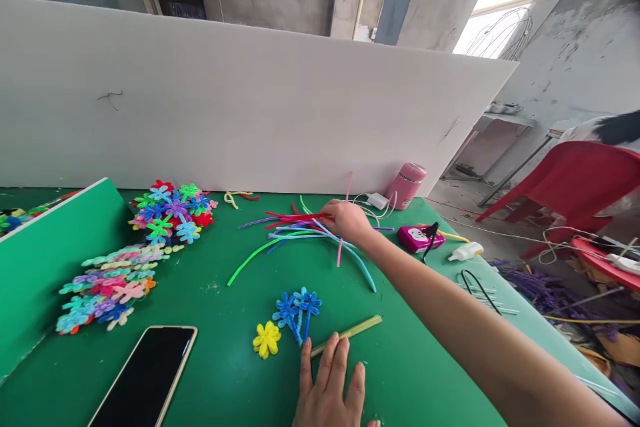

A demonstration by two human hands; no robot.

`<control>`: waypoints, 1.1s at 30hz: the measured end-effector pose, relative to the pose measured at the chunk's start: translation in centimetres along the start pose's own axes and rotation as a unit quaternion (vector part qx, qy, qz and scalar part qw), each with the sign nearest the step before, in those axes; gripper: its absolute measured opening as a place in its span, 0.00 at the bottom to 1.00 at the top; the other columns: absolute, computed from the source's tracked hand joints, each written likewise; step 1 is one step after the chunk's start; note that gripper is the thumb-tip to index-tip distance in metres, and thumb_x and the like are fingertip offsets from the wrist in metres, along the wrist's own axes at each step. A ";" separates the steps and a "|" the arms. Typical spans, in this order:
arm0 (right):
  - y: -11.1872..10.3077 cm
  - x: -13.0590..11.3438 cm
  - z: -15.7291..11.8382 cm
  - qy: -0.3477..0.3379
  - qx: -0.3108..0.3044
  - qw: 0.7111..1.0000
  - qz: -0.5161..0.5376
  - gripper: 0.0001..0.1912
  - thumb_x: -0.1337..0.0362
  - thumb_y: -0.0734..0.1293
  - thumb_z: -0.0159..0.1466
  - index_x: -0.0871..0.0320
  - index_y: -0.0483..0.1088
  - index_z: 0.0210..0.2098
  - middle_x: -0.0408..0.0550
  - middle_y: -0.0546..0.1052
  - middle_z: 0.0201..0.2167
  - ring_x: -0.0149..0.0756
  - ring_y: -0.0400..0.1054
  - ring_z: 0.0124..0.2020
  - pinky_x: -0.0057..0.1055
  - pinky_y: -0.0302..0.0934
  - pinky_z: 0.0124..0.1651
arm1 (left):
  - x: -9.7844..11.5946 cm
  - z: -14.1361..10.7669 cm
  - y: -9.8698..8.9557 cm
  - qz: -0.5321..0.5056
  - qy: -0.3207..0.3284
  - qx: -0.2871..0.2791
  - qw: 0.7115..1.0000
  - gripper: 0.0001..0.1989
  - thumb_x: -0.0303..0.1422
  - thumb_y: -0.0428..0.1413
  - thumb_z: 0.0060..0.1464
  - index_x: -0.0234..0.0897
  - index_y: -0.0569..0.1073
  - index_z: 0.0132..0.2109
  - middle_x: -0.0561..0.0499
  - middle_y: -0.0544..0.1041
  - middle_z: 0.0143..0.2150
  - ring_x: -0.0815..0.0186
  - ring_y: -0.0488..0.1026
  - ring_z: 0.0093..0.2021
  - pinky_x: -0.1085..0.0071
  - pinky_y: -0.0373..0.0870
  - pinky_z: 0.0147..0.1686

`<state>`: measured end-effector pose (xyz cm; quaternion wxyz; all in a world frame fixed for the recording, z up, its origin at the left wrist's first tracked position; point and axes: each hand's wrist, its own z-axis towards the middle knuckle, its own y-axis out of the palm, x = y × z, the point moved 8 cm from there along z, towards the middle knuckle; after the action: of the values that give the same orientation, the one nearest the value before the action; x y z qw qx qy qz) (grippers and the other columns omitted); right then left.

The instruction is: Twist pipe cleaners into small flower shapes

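Observation:
My right hand (pixel 349 220) reaches out to a loose pile of pipe cleaners (pixel 300 233) in red, blue, purple and green. Its fingers are closed at the ends of red pipe cleaners (pixel 295 217); how many they grip is hidden. Below, my left hand (pixel 330 387) lies flat with its fingers spread, the fingertips at a yellow-green bundle of straight pipe cleaners (pixel 361 327). Two blue pipe-cleaner flowers (pixel 297 310) with stems rest just beyond those fingertips. A yellow pipe-cleaner flower (pixel 267 339) sits to their left.
A phone (pixel 145 377) lies front left. Many-coloured flowers (pixel 173 213) are heaped beside a green divider (pixel 60 267), with flatter stacks (pixel 107 290) nearer me. At right stand a pink flask (pixel 407 185), a power socket (pixel 420 238) and a glue bottle (pixel 466 252). A white panel (pixel 250 107) borders the back.

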<state>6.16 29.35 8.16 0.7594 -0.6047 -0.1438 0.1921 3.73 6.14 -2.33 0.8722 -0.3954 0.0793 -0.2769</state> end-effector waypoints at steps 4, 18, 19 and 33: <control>-3.8 1.0 -0.1 0.011 0.065 0.998 0.007 0.10 0.64 0.59 0.59 0.55 0.72 0.34 0.46 0.75 0.31 0.34 0.67 0.30 0.26 0.53 0.27 | 0.2 0.6 -0.9 0.014 0.018 -0.017 1.000 0.21 0.49 0.46 0.48 0.38 0.72 0.39 0.41 0.74 0.45 0.54 0.64 0.50 0.51 0.41 0.55; -15.7 8.1 -5.2 0.100 0.475 0.760 0.432 0.07 0.64 0.58 0.60 0.58 0.65 0.31 0.43 0.69 0.27 0.23 0.60 0.21 0.24 0.55 0.24 | 0.4 1.6 -2.8 -0.039 0.002 -0.130 0.991 0.17 0.37 0.47 0.54 0.36 0.67 0.49 0.40 0.68 0.53 0.54 0.60 0.55 0.50 0.60 0.49; -15.3 8.2 -5.4 0.123 0.451 0.739 0.485 0.06 0.64 0.58 0.59 0.58 0.65 0.30 0.43 0.69 0.26 0.22 0.59 0.20 0.23 0.53 0.22 | 0.4 1.6 -3.0 -0.045 -0.003 -0.123 0.991 0.16 0.36 0.47 0.54 0.36 0.67 0.48 0.40 0.68 0.52 0.54 0.61 0.55 0.50 0.60 0.49; -6.7 -6.4 -11.8 0.125 -0.147 0.565 0.802 0.09 0.62 0.67 0.52 0.63 0.68 0.25 0.43 0.70 0.22 0.19 0.52 0.16 0.16 0.40 0.15 | -7.7 3.0 -13.2 -0.309 -0.327 0.100 0.887 0.10 0.32 0.48 0.53 0.41 0.71 0.41 0.47 0.67 0.43 0.61 0.66 0.44 0.69 0.65 0.39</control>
<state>6.66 14.86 12.13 0.2043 -0.5930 0.4707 0.6205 -7.17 5.22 8.74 0.7536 -0.3792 -0.3646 -0.3941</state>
